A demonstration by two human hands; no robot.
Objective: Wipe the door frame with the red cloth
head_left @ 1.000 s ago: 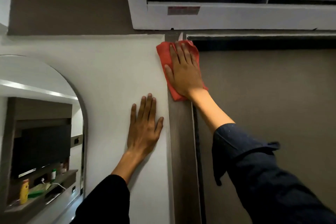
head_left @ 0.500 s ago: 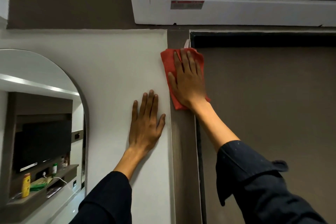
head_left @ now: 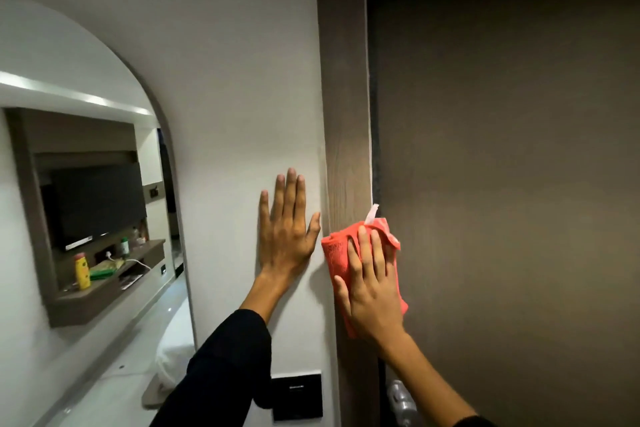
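The brown wooden door frame [head_left: 344, 97] runs vertically between the white wall and the dark door. My right hand [head_left: 372, 291] lies flat on the red cloth [head_left: 335, 255], pressing it against the frame about halfway down. A pale tag sticks up from the cloth's top edge. My left hand [head_left: 287, 232] rests flat on the white wall just left of the frame, fingers spread and pointing up, holding nothing.
The brown door [head_left: 512, 184] fills the right side, with a metal door handle [head_left: 401, 399] low down. A black wall switch plate [head_left: 298, 395] sits below my left arm. An arched mirror [head_left: 86, 201] on the left reflects a TV and shelf.
My right hand has slid the red cloth down the frame from its top corner to mid-height. The view has tilted down, so the unit above the door is out of sight. My left hand stays on the wall.
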